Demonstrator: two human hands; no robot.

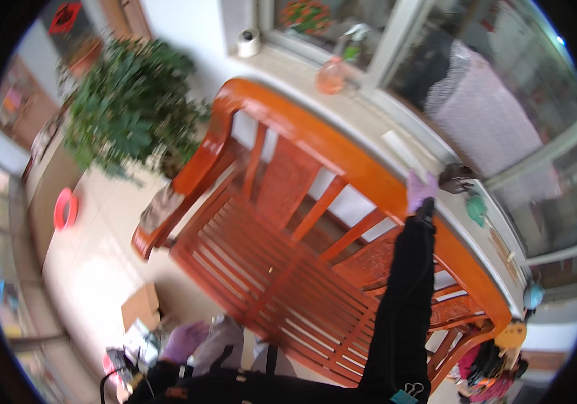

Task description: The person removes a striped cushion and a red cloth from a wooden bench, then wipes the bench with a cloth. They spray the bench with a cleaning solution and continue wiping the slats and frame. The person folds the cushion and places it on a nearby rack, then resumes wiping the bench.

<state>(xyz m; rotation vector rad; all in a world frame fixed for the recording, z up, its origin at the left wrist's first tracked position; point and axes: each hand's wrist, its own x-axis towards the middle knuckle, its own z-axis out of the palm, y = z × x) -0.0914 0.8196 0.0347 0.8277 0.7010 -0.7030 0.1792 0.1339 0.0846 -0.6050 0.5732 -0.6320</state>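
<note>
My right hand [420, 191], in a light purple glove, reaches out over the top rail of a reddish-brown wooden slatted bench [313, 146] to the windowsill [288, 68]. Its fingers look spread and no object shows in them. A dark, crumpled-looking item [455, 178] lies just to the right of the fingertips, with a green item [476, 208] beyond it. A pale flat strip [400, 146] rests on the sill to the upper left. My left hand [185, 341], gloved the same way, is low beside my grey-trousered leg [222, 343]; blur hides how its fingers are set.
An orange-tinted spray bottle [331, 77] and a white round object [249, 43] stand on the sill. A large leafy plant [131, 106] rises past the bench's left end. A cardboard box [141, 305] and a pink ring-shaped object [66, 209] are at floor level on the left.
</note>
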